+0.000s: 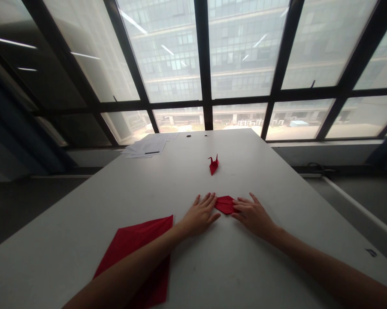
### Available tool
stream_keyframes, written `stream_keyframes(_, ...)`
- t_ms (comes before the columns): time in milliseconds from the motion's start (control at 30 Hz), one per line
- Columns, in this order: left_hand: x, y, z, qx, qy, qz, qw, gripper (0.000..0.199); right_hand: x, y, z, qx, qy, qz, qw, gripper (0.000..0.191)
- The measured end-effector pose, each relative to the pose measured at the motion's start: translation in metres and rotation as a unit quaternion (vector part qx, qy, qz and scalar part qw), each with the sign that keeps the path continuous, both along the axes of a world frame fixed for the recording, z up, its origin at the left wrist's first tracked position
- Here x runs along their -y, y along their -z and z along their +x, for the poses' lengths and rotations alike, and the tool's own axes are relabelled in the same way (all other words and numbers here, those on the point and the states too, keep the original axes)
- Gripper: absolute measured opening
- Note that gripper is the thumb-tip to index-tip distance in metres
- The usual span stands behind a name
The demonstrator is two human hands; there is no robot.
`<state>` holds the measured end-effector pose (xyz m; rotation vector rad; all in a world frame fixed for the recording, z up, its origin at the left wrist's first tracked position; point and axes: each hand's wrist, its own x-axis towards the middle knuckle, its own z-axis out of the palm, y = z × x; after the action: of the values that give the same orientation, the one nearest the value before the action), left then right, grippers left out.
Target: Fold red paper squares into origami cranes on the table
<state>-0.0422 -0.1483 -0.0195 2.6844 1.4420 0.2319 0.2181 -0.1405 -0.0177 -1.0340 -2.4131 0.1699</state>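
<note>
A small folded piece of red paper [225,204] lies flat on the white table [261,171]. My left hand [200,214] rests palm down with its fingertips on the paper's left edge. My right hand [252,214] lies palm down, its fingers pressing the paper's right edge. Both hands are flat with fingers spread. A finished red paper crane [213,165] stands farther back on the table, apart from both hands. A larger red paper sheet [138,253] lies under my left forearm at the near left.
A stack of white papers [146,147] with a dark pen sits at the far left corner of the table. Two small dark dots [196,136] mark the far edge. Large windows with black frames stand behind the table. A small black mark [370,252] is near the right edge.
</note>
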Motion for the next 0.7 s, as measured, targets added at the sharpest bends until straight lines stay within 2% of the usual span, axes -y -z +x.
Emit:
stream_keyframes(133,-0.004,0.007,-0.002,0.026,-0.126,0.038,0.991,0.072,0.002,-0.003,-0.001,0.002,-0.009,-0.014,1.000,0.026)
stream_keyframes(200,-0.004,0.005,-0.002,0.036,-0.139,0.053,0.988,0.074,0.003,-0.004,-0.001,0.002,-0.011,-0.016,1.000,0.027)
stream_keyframes(233,-0.003,0.003,-0.002,0.038,-0.119,0.058,0.990,0.074,0.003,-0.005,-0.002,0.003,-0.012,-0.016,1.000,0.027)
stream_keyframes(300,-0.001,-0.005,0.000,0.036,-0.029,0.054,0.997,0.071,0.003,-0.006,-0.003,0.004,-0.019,-0.017,1.000,0.028)
stream_keyframes(367,0.003,-0.012,0.003,0.029,0.069,0.011,0.997,0.069,0.004,-0.007,-0.003,0.008,-0.034,-0.020,0.999,0.029)
stream_keyframes(400,0.005,-0.015,0.004,0.026,0.094,-0.009,0.995,0.069,0.005,-0.007,-0.004,0.012,-0.040,-0.021,0.999,0.030)
stream_keyframes(500,0.007,-0.018,0.007,0.018,0.106,-0.046,0.993,0.067,0.008,-0.002,-0.006,0.027,-0.038,-0.022,0.999,0.043)
stream_keyframes(600,0.007,-0.016,0.007,0.016,0.095,-0.043,0.994,0.067,0.014,0.006,-0.009,0.062,-0.042,-0.029,0.997,0.065)
stream_keyframes(700,0.007,-0.013,0.006,0.017,0.076,-0.034,0.996,0.067,0.018,0.015,-0.012,0.102,-0.023,-0.049,0.993,0.073)
